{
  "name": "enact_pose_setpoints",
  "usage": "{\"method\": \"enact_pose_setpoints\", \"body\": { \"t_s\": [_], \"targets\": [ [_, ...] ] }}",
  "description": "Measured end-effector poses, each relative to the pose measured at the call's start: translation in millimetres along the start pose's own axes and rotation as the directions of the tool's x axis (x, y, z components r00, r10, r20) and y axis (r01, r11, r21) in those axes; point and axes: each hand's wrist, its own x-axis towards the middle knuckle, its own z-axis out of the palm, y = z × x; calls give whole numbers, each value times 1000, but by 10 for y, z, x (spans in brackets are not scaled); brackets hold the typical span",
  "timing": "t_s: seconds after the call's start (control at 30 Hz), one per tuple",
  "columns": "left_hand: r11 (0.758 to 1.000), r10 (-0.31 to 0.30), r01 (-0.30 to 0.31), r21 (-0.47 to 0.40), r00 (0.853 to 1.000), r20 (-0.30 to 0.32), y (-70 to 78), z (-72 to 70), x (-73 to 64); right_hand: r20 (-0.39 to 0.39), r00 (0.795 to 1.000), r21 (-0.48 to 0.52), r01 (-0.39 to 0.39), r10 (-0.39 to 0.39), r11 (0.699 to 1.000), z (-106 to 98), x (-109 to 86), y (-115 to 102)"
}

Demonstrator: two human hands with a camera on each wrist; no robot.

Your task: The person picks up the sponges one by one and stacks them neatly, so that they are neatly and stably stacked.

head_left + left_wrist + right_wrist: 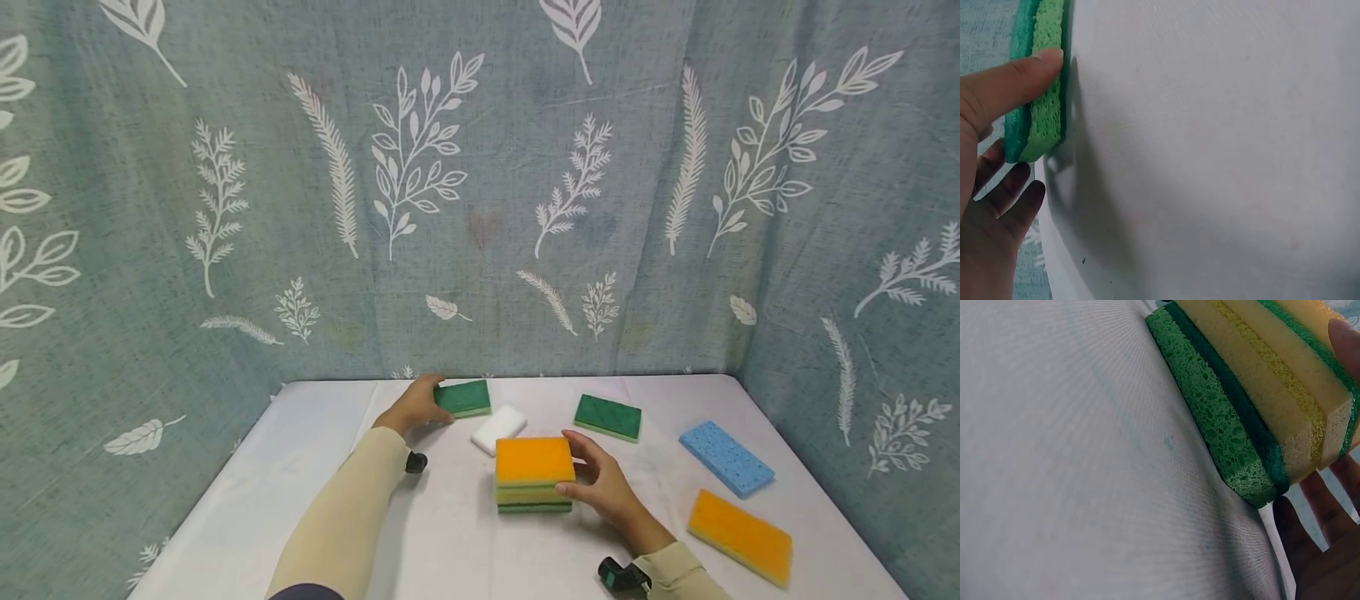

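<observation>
At the back left of the table, my left hand grips the left end of a dark green sponge. In the left wrist view, the thumb presses its light green porous side, with fingers on the far side. A stack of sponges stands near the middle, an orange one on top. My right hand holds the stack's right end near the top, thumb at the front corner and fingers at the back one. From the right wrist, green, cream and yellow layers show, the lowest a porous light green.
Between the hands lies a white sponge, just behind the stack. Another dark green sponge is at the back right. Farther right are a blue sponge and an orange sponge. Leaf-patterned curtains border the white table.
</observation>
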Motion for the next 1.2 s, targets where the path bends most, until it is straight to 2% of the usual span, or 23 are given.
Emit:
{"method": "enact_pose_setpoints", "body": {
  "t_s": [0.17,0.3,0.43,0.53,0.63,1.0,1.2],
  "targets": [
    [1000,-19,19,-3,1000,-14,-41,-6,-36,-10,1000,10,14,-14,1000,12,11,122],
    [1000,1,-1,18,999,-32,-36,-32,-75,1,1000,13,11,-11,1000,5,-9,-35],
    [998,50,-48,46,998,-42,21,-77,-141,8,1000,8,-9,9,1000,1,5,-35],
    [994,91,-88,69,995,-47,74,-117,-197,-7,1000,10,-5,5,1000,12,26,130],
    [990,120,-115,84,991,-51,114,-159,-244,-17,1000,3,-1,1,1000,16,21,150],
    [982,185,-182,55,982,-42,238,-294,-414,-23,1000,-2,2,-2,1000,6,15,154],
    [975,216,-212,69,975,-59,338,-322,-525,-22,1000,5,5,-5,1000,19,-3,146]
  ]
}}
